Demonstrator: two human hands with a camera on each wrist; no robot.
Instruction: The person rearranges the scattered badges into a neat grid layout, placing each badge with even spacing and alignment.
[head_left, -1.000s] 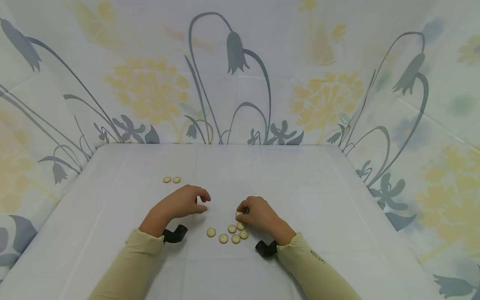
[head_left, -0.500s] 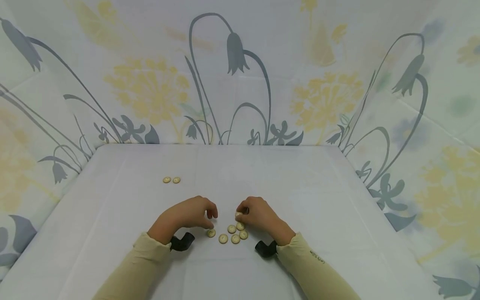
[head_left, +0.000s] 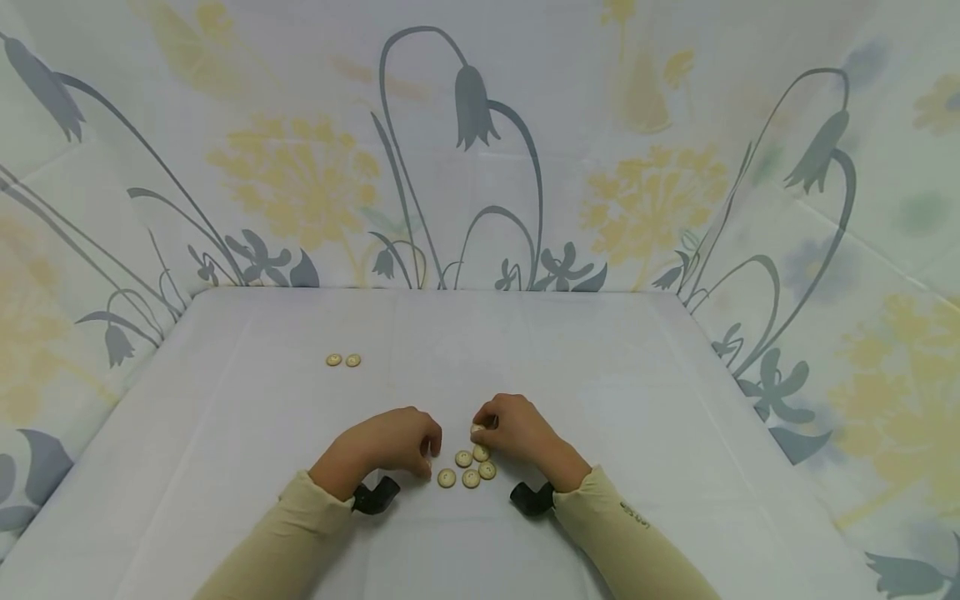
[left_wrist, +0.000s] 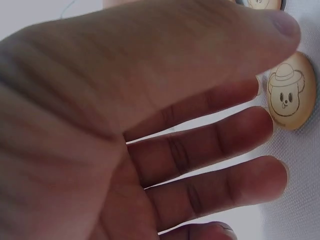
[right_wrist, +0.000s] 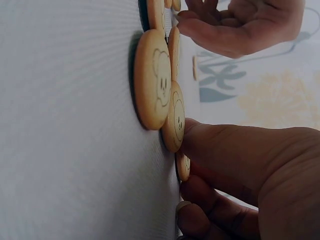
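Small round wooden discs with cartoon bear faces lie on the white table. My left hand (head_left: 386, 446) has its thumb and fingers around the leftmost disc (left_wrist: 292, 95) of the near group, mostly covered in the head view. In the left wrist view this disc wears a drawn hat and sits by the thumb tip and fingertips. My right hand (head_left: 517, 429) pinches another disc (head_left: 477, 428) between thumb and fingers at the group's far edge. Several loose discs, such as one round disc (head_left: 447, 477), lie flat between the hands.
Two more discs, a left one (head_left: 333, 360) and a right one (head_left: 353, 360), lie side by side farther back on the left. Flower-printed cloth (head_left: 480, 167) rises behind and beside the white tabletop (head_left: 600, 358). Black wrist cameras protrude under both wrists.
From farther back and left, my left hand has come nearer and to the right, down onto the leftmost disc of the group. The right hand has stayed in place with its disc.
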